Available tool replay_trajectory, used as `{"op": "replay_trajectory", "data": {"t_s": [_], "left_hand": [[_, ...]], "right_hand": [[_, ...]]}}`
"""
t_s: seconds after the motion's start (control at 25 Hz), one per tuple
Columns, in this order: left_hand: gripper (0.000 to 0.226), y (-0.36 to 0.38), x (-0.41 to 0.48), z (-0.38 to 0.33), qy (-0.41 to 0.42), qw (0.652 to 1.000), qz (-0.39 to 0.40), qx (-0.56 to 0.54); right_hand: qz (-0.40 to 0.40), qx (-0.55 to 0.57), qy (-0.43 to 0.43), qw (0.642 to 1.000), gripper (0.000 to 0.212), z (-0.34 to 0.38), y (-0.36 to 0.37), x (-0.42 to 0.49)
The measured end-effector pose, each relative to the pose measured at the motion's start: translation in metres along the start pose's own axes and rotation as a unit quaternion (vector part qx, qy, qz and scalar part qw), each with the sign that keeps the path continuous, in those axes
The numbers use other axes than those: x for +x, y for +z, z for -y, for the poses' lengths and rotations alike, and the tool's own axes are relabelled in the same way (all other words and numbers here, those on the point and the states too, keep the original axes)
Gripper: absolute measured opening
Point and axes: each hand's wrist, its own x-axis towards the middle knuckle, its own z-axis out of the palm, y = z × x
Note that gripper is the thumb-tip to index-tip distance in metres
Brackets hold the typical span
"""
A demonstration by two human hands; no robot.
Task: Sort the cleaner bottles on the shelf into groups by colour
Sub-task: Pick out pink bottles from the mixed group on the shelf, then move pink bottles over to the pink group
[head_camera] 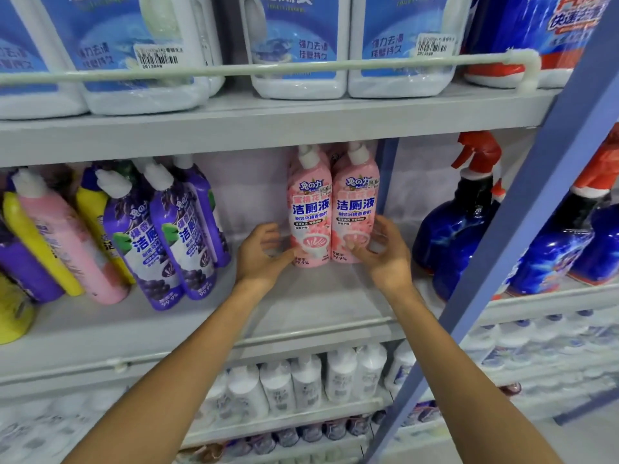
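Shelf: a grey painted shelf board (301,296) is seen beneath the pink pair (321,202), two upright pink plastic squeeze bottles with white angled caps that are stood towards its back.
Post: a blue slanting metal post (536,229) is seen to the right of the pink pair and nearer the camera.
Jugs: white plastic jugs with blue labels (298,45) are lined up on the level above the pink pair, behind a white rail (268,67).
Sprayers: dark blue spray bottles with red triggers (455,229) are stood well to the right of the pink pair.
Purple bottles: purple squeeze bottles with white caps (167,236) are leant together left of the pink pair, with bare shelf between.
Mixed group: further left of the pink pair, one leaning pink bottle (67,242) is set among yellow bottles (37,242).
Pink pair: the left pink bottle (310,209) and the right pink bottle (355,205) are stood touching, side by side, labels forward.
Left hand: the left hand (258,252) is wrapped round the base of the left pink bottle, thumb on the front.
Right hand: the right hand (385,252) is curled round the base of the right pink bottle, thumb on the label.
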Motion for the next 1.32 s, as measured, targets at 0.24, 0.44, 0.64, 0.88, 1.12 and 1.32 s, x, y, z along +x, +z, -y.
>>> {"op": "replay_trajectory", "data": {"t_s": [0.24, 0.44, 0.64, 0.88, 1.12, 1.32], "left_hand": [[0.068, -0.059, -0.025, 0.005, 0.03, 0.999, 0.004, -0.012], [0.072, -0.121, -0.053, 0.006, 0.066, 0.997, 0.023, 0.013], [0.067, -0.23, -0.076, 0.017, 0.065, 0.998, -0.006, 0.018], [0.063, -0.399, -0.096, 0.039, 0.064, 0.993, -0.076, 0.057], [0.06, -0.514, -0.106, 0.047, 0.043, 0.987, -0.139, 0.073], [0.062, -0.565, -0.083, 0.051, 0.046, 0.97, -0.199, 0.129]], "right_hand": [[0.015, -0.018, -0.047, 0.999, 0.083, 0.027, 0.009, -0.044], [0.081, -0.027, -0.073, 0.994, 0.083, 0.057, 0.059, -0.088], [0.144, -0.033, -0.117, 0.982, 0.079, 0.108, 0.144, -0.138], [0.203, -0.038, -0.166, 0.964, 0.073, 0.161, 0.275, -0.193], [0.257, -0.013, -0.197, 0.946, 0.076, 0.204, 0.389, -0.227], [0.263, -0.022, -0.227, 0.937, 0.078, 0.236, 0.445, -0.227]]}}
